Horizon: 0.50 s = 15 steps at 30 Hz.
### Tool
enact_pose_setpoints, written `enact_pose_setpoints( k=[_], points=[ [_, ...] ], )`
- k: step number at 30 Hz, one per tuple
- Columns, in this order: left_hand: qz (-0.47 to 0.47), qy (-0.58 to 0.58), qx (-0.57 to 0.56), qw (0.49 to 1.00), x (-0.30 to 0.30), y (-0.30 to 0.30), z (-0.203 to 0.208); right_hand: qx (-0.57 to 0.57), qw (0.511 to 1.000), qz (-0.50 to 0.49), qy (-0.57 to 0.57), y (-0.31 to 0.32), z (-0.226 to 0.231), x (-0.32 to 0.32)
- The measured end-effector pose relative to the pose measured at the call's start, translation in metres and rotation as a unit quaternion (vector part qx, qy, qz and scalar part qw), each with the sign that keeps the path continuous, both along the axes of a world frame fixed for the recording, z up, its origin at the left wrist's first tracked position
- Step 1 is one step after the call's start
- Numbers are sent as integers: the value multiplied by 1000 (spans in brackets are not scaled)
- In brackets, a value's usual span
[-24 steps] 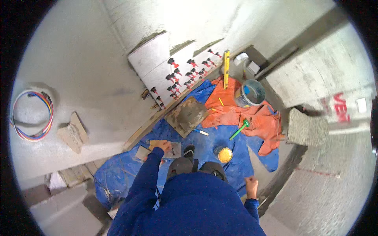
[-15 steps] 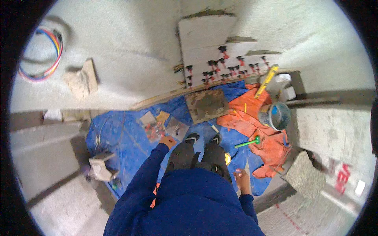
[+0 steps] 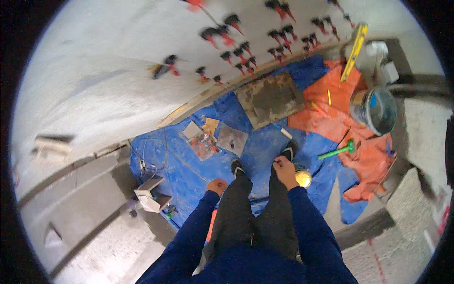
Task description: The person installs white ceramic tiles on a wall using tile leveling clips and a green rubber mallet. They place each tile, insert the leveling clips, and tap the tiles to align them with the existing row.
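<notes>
My left hand [image 3: 217, 186] is curled up beside my left thigh, above a blue tarp [image 3: 184, 166]. My right hand [image 3: 284, 172] is closed in front of my right leg, fingertips drawn together. What either hand holds, if anything, is too small or hidden to tell. A clear bag of small red pieces [image 3: 204, 146] lies on the tarp beyond my left hand, beside a grey square piece [image 3: 232, 140]. Close to my right hand stands a round container with a bright yellow top [image 3: 303, 179]. A green-headed mallet [image 3: 349, 146] lies farther right.
Red-and-black tile levelling clips [image 3: 246, 57] stick out of the far wall. A dirty board [image 3: 271, 100] lies below them. On the right are an orange sheet [image 3: 326, 105], a bucket [image 3: 381, 111] and a yellow spirit level [image 3: 354, 53]. A pale angled block [image 3: 152, 194] stands left.
The view has turned and come closer to the clips and tarp. My right hand has risen from beside my hip to the front of my leg. My left hand stays low at the thigh.
</notes>
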<state>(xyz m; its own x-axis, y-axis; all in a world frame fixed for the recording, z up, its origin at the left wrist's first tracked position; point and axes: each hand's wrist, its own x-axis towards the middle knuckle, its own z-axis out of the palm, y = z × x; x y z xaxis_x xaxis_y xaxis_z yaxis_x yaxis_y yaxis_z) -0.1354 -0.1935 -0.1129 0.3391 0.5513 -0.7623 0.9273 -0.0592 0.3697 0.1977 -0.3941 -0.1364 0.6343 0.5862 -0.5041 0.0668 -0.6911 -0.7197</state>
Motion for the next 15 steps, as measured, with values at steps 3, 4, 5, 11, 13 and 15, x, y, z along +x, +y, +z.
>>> enact_pose_setpoints(
  k=[3, 4, 5, 11, 13, 15],
  points=[
    [9, -78, -57, 995, 8, 10, -107, 3, 998, -31, 51, 20, -58, -46],
    [-17, -36, -58, 998, 13, 18, -152, -3, 995, -55, 80, 26, -76, -62],
    [5, -78, -5, 997, 11, 20, -191, -15, 989, -77, 125, 25, -87, -83],
    [-9, 34, 177, 984, 26, 65, -399, 1, 989, 82, 127, 34, -120, -137],
    [51, 42, 98, 993, 35, 76, -441, 5, 980, -8, 199, 38, -117, -136],
    [93, 3, 97, 991, 43, 81, -467, -1, 977, -40, 208, 43, -114, -129]
  ],
)
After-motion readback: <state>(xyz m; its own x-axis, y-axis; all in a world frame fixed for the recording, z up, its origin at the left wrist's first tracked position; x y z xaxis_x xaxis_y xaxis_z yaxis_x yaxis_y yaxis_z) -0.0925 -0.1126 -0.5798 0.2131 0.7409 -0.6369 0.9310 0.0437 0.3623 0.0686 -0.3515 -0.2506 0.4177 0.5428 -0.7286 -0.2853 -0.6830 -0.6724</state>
